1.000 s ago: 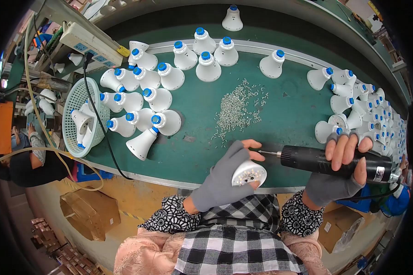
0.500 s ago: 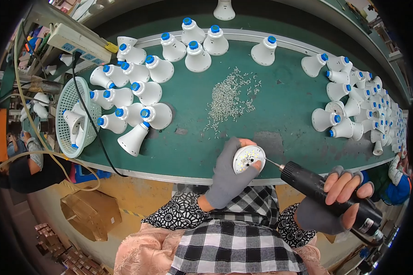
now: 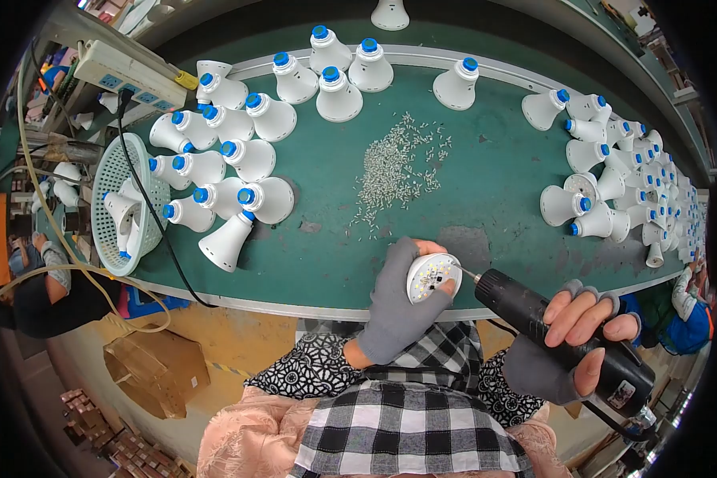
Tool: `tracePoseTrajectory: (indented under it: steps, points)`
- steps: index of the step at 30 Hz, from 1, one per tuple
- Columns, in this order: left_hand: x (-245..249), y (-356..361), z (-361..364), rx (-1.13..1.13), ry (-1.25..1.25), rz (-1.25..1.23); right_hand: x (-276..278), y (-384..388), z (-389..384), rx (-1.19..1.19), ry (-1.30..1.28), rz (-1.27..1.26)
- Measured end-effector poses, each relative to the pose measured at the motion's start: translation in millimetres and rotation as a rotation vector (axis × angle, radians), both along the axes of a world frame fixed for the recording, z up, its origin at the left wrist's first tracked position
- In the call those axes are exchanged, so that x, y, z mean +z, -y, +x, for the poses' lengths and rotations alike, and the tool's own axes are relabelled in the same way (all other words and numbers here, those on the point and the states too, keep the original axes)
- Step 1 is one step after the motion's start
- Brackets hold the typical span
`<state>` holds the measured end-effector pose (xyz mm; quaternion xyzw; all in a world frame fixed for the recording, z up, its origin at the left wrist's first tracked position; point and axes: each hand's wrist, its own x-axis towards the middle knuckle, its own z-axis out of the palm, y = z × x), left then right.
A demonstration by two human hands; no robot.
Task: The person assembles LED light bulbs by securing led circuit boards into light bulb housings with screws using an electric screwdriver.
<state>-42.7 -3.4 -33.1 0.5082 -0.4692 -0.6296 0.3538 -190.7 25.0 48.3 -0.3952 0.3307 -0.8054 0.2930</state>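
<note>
My left hand [image 3: 402,299], in a grey fingerless glove, is wrapped round a white bulb housing [image 3: 424,283]. The housing's open face, with a round LED board [image 3: 432,276], is turned up and to the right. In my right hand [image 3: 570,338], also gloved, is a black electric screwdriver [image 3: 526,309]. Its thin bit reaches the upper right rim area of the board; whether a screw sits under the tip is too small to tell. Beyond my hands, a pile of small silvery screws [image 3: 392,169] lies on the green table [image 3: 327,239].
White bulb housings with blue caps stand in groups at left [image 3: 267,201] and right [image 3: 566,205]. A pale green basket [image 3: 103,231] holds several. A black cable [image 3: 147,211] hangs from the power strip [image 3: 127,76] over the table edge. Other people sit at both far sides.
My right hand has brought the screwdriver left and slightly up, so its bit now lies over the board instead of at the housing's edge. My left hand keeps its hold.
</note>
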Motion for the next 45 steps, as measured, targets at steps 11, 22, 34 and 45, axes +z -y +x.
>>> tracePoseTrajectory:
  steps: [11,22,34,45]
  points:
    - [-1.3,-0.6,-1.7,0.001,0.011,-0.046,6.6,2.0,5.7,0.017,-0.022,0.042]
    - [-4.4,-2.3,-0.5,-0.014,0.022,-0.058,7.9,6.6,-7.3,0.234,-0.065,0.097]
    - [5.5,2.1,6.1,0.333,-0.457,0.253,-2.3,14.6,-3.3,-0.024,0.130,0.283]
    - [3.8,11.4,32.6,-0.258,-0.323,0.196,-48.5,29.8,-6.9,0.644,-0.017,0.959]
